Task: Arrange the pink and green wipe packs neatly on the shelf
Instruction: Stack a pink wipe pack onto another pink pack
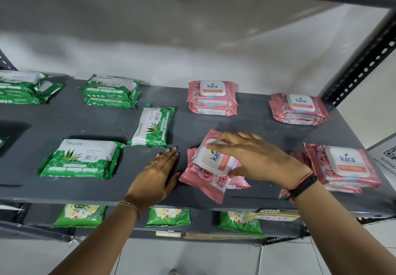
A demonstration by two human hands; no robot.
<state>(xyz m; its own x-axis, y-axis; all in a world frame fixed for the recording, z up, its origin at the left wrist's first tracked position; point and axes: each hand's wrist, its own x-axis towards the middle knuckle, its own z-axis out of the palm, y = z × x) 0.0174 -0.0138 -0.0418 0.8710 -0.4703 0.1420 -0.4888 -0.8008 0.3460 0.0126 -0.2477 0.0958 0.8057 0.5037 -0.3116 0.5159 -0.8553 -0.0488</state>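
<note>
On the dark matte shelf [64, 191], the right hand [257, 157] grips a glossy pink wipe pack [211, 173], skewed atop another near the front edge. The left hand [158, 174] lies flat, fingers spread, beside it. Green packs [81, 160] sit leftward.

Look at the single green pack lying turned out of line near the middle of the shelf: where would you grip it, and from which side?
Take the single green pack across its short width, thumb on one long edge and fingers on the other, coming from above and the front. It lies flat, alone, with bare shelf along both long edges, so fingers fit. The left hand, flat on the shelf just in front, looks nearest.
</note>
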